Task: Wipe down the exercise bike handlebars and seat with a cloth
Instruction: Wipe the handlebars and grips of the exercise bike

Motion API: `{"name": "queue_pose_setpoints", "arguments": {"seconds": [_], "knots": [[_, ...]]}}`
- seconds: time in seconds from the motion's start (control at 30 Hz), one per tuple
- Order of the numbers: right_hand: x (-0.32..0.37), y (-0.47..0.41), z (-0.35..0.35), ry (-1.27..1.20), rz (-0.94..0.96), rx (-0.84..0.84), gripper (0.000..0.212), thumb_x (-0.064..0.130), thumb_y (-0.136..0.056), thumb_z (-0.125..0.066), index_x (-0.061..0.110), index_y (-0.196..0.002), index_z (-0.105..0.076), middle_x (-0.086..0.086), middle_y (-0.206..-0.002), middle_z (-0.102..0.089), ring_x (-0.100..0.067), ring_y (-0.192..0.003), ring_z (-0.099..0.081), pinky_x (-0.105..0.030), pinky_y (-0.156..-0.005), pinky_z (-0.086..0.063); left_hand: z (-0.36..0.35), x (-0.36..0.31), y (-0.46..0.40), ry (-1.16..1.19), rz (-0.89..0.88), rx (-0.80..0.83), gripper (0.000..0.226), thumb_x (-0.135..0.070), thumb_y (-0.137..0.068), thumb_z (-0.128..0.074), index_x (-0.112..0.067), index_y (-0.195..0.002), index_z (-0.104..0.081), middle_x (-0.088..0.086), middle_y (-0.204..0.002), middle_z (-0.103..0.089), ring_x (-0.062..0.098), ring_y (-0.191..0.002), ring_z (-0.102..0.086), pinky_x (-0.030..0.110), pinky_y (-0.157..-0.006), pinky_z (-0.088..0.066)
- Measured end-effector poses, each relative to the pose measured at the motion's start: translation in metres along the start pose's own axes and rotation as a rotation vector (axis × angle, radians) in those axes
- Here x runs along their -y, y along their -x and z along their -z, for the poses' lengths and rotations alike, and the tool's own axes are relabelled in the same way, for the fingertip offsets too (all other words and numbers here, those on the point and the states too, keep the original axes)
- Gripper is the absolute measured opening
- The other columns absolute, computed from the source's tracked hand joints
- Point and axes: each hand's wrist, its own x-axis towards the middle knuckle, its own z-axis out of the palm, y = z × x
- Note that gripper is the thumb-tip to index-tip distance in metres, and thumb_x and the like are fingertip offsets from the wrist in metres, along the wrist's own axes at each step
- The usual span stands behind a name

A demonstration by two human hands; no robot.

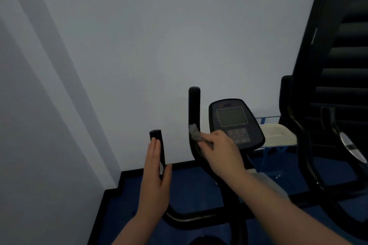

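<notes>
Black handlebars (194,105) and black console (237,123) with a dull grey-green screen (232,116); grey cloth (196,135) pressed against the bar left of the console. Pale grey-white wall (159,45) behind the console, edged below by a black skirting strip (179,165) over deep blue floor (191,191). Right of the console, a cream-white seat-like panel (276,135) on blue legs (265,157), then more black frame tubing (304,125) with a silver patch (351,147).
</notes>
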Motion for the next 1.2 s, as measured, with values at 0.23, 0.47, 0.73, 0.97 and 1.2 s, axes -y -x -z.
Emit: {"name": "queue_pose_setpoints", "arguments": {"seconds": [0.23,0.47,0.73,0.97,1.2], "knots": [[0.007,-0.016,0.033,-0.113,0.005,0.143,0.018,0.024,-0.089,-0.066,0.031,-0.103,-0.076,0.004,-0.083,-0.070,-0.011,-0.075,-0.067,-0.031,-0.072,-0.056,0.000,-0.004,0.022,-0.014,0.088,0.054,0.068,-0.039,-0.093,-0.045,-0.039,-0.151,-0.010,-0.035,-0.155,0.000,-0.009,-0.145,-0.001,-0.005,-0.102,-0.009],[-0.024,0.027,0.029,0.100,0.190,0.161,0.030,0.027,-0.095,-0.060,0.031,-0.124,-0.065,0.008,-0.109,-0.060,-0.010,-0.101,-0.055,-0.033,-0.086,-0.047,-0.006,-0.021,0.044,0.082,0.263,0.037,0.074,-0.051,-0.085,-0.044,-0.043,-0.149,-0.007,-0.034,-0.154,0.005,-0.019,-0.139,0.007,0.006,-0.109,0.001],[0.005,0.001,0.039,0.208,0.302,0.136,0.026,0.036,-0.093,-0.062,0.035,-0.117,-0.069,0.010,-0.115,-0.060,-0.012,-0.107,-0.055,-0.035,-0.085,-0.048,-0.024,-0.039,0.057,-0.133,0.213,-0.036,0.064,-0.029,-0.100,-0.047,-0.036,-0.146,-0.003,-0.019,-0.156,0.014,-0.002,-0.144,0.016,0.025,-0.118,0.006],[-0.033,0.055,0.034,0.130,0.365,0.105,0.026,0.022,-0.091,-0.065,0.033,-0.114,-0.071,0.010,-0.110,-0.056,-0.010,-0.104,-0.048,-0.035,-0.083,-0.048,-0.020,-0.038,0.064,-0.084,0.208,-0.009,0.068,-0.026,-0.100,-0.049,-0.035,-0.148,-0.002,-0.022,-0.156,0.016,-0.006,-0.143,0.017,0.022,-0.116,0.006],[-0.047,0.062,0.056,-0.095,0.065,0.175,0.022,0.025,-0.089,-0.067,0.037,-0.107,-0.071,0.013,-0.103,-0.059,-0.005,-0.099,-0.057,-0.030,-0.092,-0.047,-0.020,-0.035,0.064,-0.148,0.208,0.014,0.069,-0.029,-0.099,-0.050,-0.027,-0.152,-0.006,-0.018,-0.156,0.017,-0.004,-0.142,0.018,0.022,-0.115,0.007]]}}
